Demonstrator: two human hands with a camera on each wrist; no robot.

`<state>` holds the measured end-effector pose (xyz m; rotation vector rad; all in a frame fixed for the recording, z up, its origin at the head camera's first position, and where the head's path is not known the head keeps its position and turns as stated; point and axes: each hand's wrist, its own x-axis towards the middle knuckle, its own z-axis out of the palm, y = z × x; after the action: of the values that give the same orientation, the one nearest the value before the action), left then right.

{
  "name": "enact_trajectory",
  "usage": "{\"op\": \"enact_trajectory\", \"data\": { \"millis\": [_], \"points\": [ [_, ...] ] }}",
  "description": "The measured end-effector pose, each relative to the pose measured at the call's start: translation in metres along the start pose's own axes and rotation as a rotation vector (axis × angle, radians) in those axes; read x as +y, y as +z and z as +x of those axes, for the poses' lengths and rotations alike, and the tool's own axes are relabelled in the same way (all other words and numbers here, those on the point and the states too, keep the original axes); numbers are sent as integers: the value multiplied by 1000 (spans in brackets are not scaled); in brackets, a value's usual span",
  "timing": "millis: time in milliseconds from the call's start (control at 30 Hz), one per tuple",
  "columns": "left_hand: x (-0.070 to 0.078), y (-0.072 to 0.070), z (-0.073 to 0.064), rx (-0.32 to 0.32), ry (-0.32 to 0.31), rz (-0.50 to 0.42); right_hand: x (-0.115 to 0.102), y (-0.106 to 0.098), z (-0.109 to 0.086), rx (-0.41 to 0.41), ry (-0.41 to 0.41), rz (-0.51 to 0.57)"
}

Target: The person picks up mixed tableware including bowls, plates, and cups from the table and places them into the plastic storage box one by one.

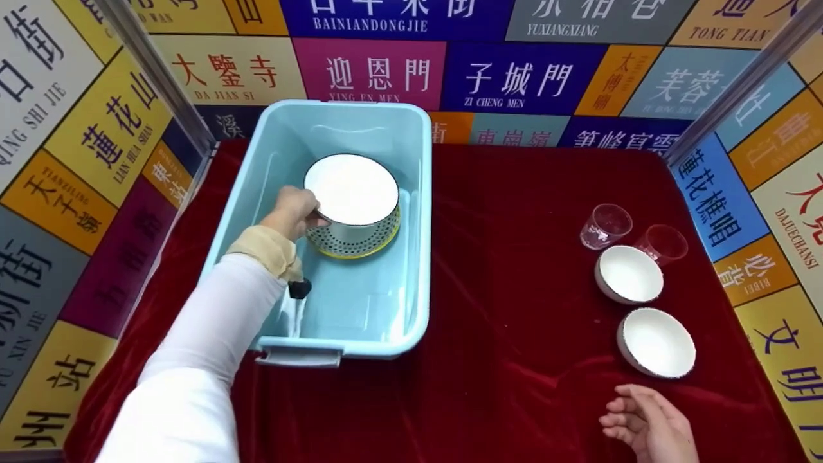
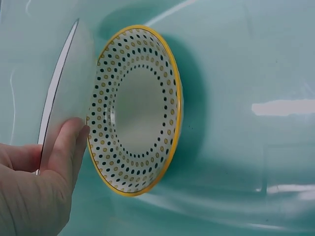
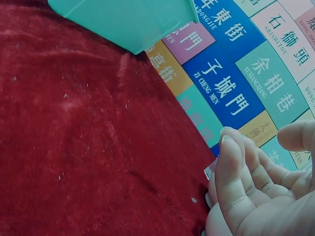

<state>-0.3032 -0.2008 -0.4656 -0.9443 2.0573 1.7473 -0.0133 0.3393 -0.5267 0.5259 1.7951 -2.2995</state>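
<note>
My left hand (image 1: 294, 209) pinches the rim of a white plate (image 1: 352, 188) with a thin dark edge, thumb on one face and fingers on the other. The plate is held inside the light blue tub (image 1: 421, 270). Below it, a dotted plate (image 2: 170, 118) with a yellow rim lies on the tub's floor; in the left wrist view the white plate (image 2: 69, 88) is tilted and apart from most of it. Near the front right, my right hand (image 1: 652, 424) holds nothing, its fingers loosely bent. The nearest thing to it is a white bowl (image 1: 657, 342).
Another white bowl (image 1: 629, 274) stands just behind the first. Two clear glasses, one left (image 1: 605, 226) and one right (image 1: 665, 243), stand behind the bowls. Dark red cloth (image 1: 514, 289) covers the table, and walls with colourful signs (image 1: 370, 71) border it.
</note>
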Motion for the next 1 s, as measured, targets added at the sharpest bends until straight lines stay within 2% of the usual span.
{"op": "enact_trajectory", "data": {
  "millis": [233, 533, 700, 1000],
  "points": [
    [-6, -4, 6, 7, -4, 55, 2, -3, 4, -6, -1, 29],
    [-8, -3, 9, 7, 11, 119, 5, -13, 10, -44, -48, 131],
    [-10, -3, 10, 5, 6, 128, 6, -15, 12, -13, -65, 138],
    [-14, -3, 14, -11, 4, 143, 11, -21, 12, 32, -38, 116]
  ]
}}
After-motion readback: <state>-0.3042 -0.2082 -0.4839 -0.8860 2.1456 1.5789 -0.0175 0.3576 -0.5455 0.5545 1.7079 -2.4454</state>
